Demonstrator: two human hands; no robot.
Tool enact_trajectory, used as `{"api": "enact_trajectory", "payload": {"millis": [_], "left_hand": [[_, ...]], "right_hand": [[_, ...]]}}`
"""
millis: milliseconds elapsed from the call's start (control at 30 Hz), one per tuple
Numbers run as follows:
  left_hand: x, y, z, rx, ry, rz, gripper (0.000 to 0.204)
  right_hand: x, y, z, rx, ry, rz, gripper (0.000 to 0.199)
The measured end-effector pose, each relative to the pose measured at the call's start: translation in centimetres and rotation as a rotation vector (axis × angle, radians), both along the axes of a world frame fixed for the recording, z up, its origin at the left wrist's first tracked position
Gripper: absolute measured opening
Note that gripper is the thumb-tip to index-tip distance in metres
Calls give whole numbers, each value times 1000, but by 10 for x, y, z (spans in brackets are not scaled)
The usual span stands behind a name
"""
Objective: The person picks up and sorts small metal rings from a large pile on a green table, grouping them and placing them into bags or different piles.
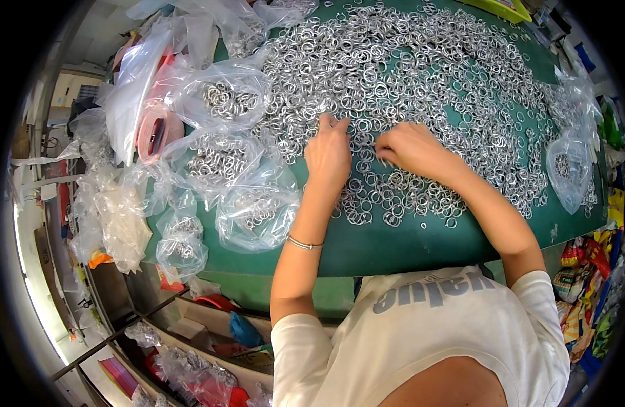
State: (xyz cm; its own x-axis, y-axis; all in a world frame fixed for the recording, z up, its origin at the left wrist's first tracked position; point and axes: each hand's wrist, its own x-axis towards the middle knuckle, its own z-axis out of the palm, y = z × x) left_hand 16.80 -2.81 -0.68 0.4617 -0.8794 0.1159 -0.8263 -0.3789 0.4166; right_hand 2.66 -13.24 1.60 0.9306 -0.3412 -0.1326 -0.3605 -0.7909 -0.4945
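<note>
Head view looked straight down on a green table [394, 247] covered in a wide spread of small silver metal rings [421, 74]. Both hands were palm-down in the near edge of that spread, close together but not touching. Left hand [328, 154] lay flat on the rings, fingers [326, 123] stretched away from the person, tips touching rings; no ring was visibly pinched, and I couldn't tell if anything sat under the palm. Right hand [409, 148] sat just right of the left hand, fingers curled down and toward it, tips buried in the rings; grip hidden under the knuckles, so couldn't tell whether it held any. Rings lay under, ahead of and on both sides of the two hands, and a thinner patch [394, 200] lay between the forearms, nearer the table's front edge. A thin metal bangle [304, 243] ringed the left wrist. Left of the left hand was a heap of clear plastic bags [224, 156], several with rings inside, one bag [257, 210] just beside the left forearm. Another clear bag [569, 169] with a few rings lay at the right end of the table, well apart from the right hand.
</note>
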Motion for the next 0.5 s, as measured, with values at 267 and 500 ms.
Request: {"api": "enact_trajectory", "payload": {"millis": [267,500], "left_hand": [[0,-3,-7,-125,50,45,12],[-3,39,24,-607,1399,256,16]], "right_hand": [[26,-11,-26,-279,-220,-163,12],[-2,-19,-12,739,-351,-267,11]]}}
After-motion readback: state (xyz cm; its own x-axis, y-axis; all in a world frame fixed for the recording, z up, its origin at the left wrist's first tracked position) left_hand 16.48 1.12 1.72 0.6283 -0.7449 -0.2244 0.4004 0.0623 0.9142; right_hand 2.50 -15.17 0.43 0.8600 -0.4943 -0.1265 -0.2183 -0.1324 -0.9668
